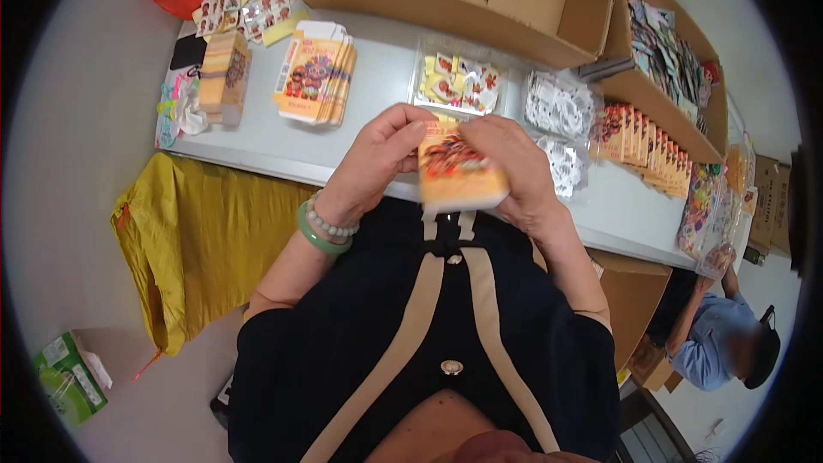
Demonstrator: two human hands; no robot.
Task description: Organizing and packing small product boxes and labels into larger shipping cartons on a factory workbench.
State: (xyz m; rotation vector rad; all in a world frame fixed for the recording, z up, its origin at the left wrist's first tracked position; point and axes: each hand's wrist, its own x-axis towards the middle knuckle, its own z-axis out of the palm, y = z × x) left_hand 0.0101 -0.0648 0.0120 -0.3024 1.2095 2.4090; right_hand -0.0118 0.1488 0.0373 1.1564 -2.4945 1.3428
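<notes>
Both hands grip one small printed box over the counter's near edge.

Left hand (377,154) pinches the box (459,176) at its left end, fingers closed on it; right hand (523,171) wraps its right side, closed too. I hold it between my palms, just above my chest, clear of the counter (377,133). I judge the work midway: flat boxes (315,71) lie stacked at the far left, a clear tray of cards (459,77) sits just beyond my hands, and a row of filled boxes (647,150) stands toward the right edge.
</notes>
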